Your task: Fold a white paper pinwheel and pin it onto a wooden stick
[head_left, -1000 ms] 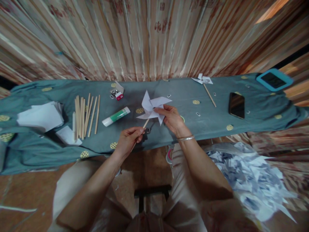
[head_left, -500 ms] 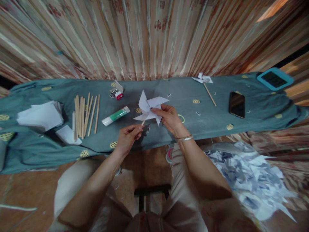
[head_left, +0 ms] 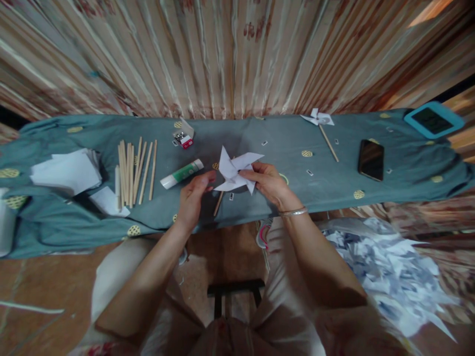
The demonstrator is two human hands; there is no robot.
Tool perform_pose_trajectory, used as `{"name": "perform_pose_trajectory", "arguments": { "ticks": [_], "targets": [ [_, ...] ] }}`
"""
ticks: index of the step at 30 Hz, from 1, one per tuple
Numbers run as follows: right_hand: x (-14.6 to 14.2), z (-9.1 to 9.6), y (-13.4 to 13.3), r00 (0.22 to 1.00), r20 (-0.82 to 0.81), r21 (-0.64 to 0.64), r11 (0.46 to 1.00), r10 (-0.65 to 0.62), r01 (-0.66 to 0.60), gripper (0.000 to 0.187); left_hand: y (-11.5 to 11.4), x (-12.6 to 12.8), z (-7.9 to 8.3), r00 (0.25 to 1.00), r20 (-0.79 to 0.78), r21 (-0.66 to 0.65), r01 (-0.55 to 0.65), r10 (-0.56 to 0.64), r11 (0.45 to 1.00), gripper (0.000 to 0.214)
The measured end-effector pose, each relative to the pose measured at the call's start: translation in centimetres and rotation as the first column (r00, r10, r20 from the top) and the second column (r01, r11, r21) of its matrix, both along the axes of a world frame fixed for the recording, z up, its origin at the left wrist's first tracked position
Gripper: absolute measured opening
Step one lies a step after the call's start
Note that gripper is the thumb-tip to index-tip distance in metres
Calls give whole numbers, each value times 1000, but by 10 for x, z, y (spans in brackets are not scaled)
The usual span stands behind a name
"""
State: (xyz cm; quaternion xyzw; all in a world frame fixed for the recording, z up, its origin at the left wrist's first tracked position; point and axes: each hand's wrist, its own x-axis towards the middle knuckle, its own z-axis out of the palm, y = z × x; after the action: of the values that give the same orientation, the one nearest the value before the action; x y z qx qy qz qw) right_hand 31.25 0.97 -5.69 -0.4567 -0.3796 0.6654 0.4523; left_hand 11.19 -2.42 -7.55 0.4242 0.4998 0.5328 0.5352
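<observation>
Head view: the right hand (head_left: pixel 267 184) pinches the white paper pinwheel (head_left: pixel 237 169) at its centre, thumb and fingers closed on the folded blades, holding it just above the near edge of the teal cloth (head_left: pixel 260 136) that covers the table. The wooden stick (head_left: pixel 218 203) runs down and to the left from under the pinwheel; whether it is fastened to the paper cannot be told. The left hand (head_left: pixel 193 197) sits just left of the pinwheel with its fingers loosely curled and the fingertips close to a blade; contact with the paper or the stick cannot be confirmed. A metal bangle (head_left: pixel 294 213) circles the right wrist. Left of the hands lie a glue stick (head_left: pixel 181 174) with a green label, its writing too small to read, a small open box (head_left: pixel 183 136) with a red side and unreadable print, a row of loose wooden sticks (head_left: pixel 134 170), and a stack of white paper sheets (head_left: pixel 67 171). At the far edge on the right lies a finished pinwheel (head_left: pixel 322 124) on its own stick. A dark phone (head_left: pixel 371 159) lies face up near it, screen blank, and a blue-cased device (head_left: pixel 433 119) sits at the far right corner. Small paper offcuts dot the cloth. A heap of paper scraps (head_left: pixel 386 269) lies below the table on the right. A striped curtain (head_left: pixel 222 54) hangs behind the table.
</observation>
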Motion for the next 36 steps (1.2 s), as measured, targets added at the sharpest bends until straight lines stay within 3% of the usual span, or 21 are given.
{"name": "perform_pose_trajectory", "arguments": {
  "ticks": [6, 20, 29, 36],
  "targets": [
    [-16, -2, -5, 997, 4, 50, 995, 83, -83, 37, -1, 9, 12, 985, 109, -42, 140, -135, 989, 51],
    [-30, -5, -11, 992, 11, 57, 990, 129, -129, 37, -2, 7, 9, 997, 61, -66, 53, -49, 996, 23],
    [-30, -4, -11, 988, 64, 84, 986, 138, -143, 41, -2, 8, 8, 1000, 30, -66, 3, -1, 998, 20],
    [-34, -4, -15, 992, 118, 148, 987, 40, -57, 49, -3, 11, 9, 998, 48, -114, -23, 28, 993, 20]
  ]
}}
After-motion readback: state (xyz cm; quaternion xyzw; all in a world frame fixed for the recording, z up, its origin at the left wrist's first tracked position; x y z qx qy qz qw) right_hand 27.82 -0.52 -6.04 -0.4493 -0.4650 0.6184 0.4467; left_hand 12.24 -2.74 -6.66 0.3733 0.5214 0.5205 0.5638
